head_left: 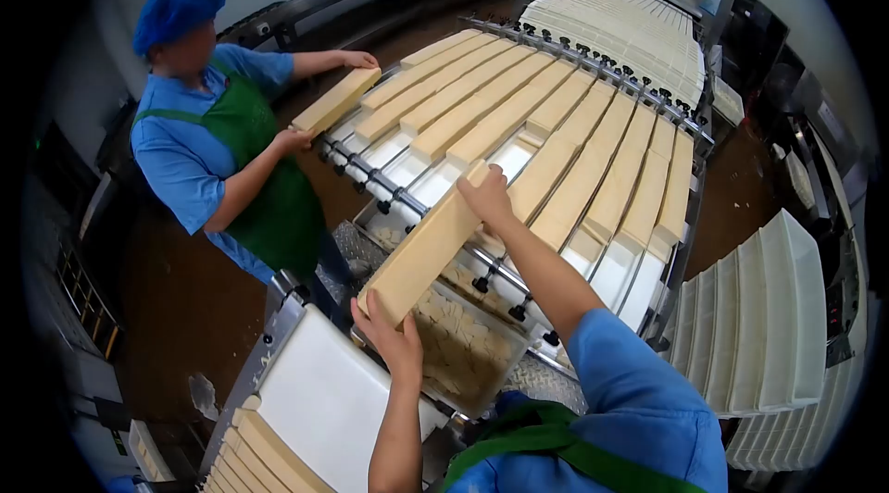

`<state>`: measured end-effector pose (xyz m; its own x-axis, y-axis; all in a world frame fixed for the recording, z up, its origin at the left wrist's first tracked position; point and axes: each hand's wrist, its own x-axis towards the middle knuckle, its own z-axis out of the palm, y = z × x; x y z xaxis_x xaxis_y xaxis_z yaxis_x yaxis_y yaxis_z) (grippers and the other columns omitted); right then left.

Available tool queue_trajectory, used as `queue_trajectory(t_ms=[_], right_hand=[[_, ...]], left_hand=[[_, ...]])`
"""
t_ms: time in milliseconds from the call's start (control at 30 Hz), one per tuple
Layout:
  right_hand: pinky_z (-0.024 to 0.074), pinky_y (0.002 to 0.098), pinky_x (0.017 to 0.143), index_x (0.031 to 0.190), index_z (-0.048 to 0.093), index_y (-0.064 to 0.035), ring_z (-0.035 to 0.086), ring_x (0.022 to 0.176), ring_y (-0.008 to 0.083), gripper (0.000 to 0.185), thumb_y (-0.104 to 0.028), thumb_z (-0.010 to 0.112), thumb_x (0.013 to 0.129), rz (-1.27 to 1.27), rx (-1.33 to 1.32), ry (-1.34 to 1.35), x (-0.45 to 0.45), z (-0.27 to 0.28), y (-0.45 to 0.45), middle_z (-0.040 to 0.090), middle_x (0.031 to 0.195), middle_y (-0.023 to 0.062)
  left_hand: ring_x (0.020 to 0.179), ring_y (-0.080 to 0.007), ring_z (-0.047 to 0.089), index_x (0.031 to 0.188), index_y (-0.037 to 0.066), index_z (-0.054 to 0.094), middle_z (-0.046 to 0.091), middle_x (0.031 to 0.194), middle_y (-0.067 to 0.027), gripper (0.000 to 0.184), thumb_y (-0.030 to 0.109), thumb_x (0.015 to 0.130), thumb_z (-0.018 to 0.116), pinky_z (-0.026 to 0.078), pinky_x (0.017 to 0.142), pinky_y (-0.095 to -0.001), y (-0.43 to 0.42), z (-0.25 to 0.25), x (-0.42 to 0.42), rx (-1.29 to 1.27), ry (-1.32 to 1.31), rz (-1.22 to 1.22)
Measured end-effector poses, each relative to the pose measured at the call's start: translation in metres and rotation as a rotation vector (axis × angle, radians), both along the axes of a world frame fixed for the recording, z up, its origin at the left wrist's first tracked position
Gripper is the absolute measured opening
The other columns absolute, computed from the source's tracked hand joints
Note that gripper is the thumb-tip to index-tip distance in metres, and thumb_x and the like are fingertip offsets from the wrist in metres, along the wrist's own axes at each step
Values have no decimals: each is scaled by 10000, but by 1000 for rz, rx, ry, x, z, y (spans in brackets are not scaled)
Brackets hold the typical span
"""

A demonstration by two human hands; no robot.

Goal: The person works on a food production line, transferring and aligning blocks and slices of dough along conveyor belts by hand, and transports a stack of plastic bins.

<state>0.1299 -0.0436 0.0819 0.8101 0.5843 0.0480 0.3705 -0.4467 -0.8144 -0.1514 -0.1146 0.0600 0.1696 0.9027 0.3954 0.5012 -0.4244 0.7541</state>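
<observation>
A long pale-tan block, squared off like a stick of stacked wafer, lies slantwise in front of me between both hands. My left hand grips its near, lower end, fingers along the side. My right hand closes round its far end, above the edge of the conveyor. Rows of similar blocks lie lengthwise on the white conveyor belt, separated by thin metal guide rails. Beneath my block, a clear bin contains broken pale pieces. To my left, a lower white belt carries more blocks at its near end.
Across at the left, a co-worker in a blue cap and green apron holds another block with both hands. Stacked white trays stand at the right. A metal bar with black knobs runs along the conveyor's near edge.
</observation>
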Motion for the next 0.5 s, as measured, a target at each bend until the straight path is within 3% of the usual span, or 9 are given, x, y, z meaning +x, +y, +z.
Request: queue_trajectory(t_ms=[33,67,100,167,267,333,500], right_hand=[[464,474,883,1312,312,14,519,1075,449,824,-511,579,736,0,-85,-4,13,2,5,416,1272,265],[402,480,945,1253,438,36,493,1125,417,788,-575,527,763,0,-151,6,28,3,6,485,1250,249],[402,480,945,1253,438,36,493,1125,417,788,-575,527,763,2,-141,18,45,-1,9,485,1250,249],[308,532,989,1210,520,21,478,1136,404,712,-565,435,814,172,-530,-219,86,-19,19,521,1245,220],[230,561,1006,1176,576,0,440,1166,391,642,-511,344,866,129,-510,-326,130,-44,31,541,1241,210],[233,560,1005,1181,577,-6,440,1167,388,622,-488,327,877,143,-536,-337,158,-52,43,543,1240,212],[220,507,1039,1221,542,27,425,1223,372,630,-452,310,885,182,-612,-248,192,-51,59,523,1279,218]], left_hand=[[1342,-432,225,1406,40,280,165,1454,-279,740,-18,760,636,217,1097,-428,10,1,12,28,16,-33],[1330,-435,266,1384,58,335,219,1454,-286,669,3,785,627,264,1073,-443,19,3,25,83,-14,-46],[1330,-435,266,1384,58,335,219,1454,-286,669,3,785,627,264,1073,-443,30,-2,33,92,-1,-46],[1303,-425,332,1348,37,395,306,1425,-283,581,23,810,612,285,1067,-426,56,-11,46,51,38,-196],[1313,-377,360,1338,22,421,346,1416,-265,535,36,833,598,303,1070,-382,75,-10,66,-90,-9,-296],[1341,-343,333,1365,21,393,337,1428,-254,555,48,847,590,287,1082,-352,86,-17,77,-206,-106,-386],[1333,-347,344,1350,4,399,355,1412,-265,504,57,871,545,282,1074,-346,86,-32,103,-164,5,-390]])
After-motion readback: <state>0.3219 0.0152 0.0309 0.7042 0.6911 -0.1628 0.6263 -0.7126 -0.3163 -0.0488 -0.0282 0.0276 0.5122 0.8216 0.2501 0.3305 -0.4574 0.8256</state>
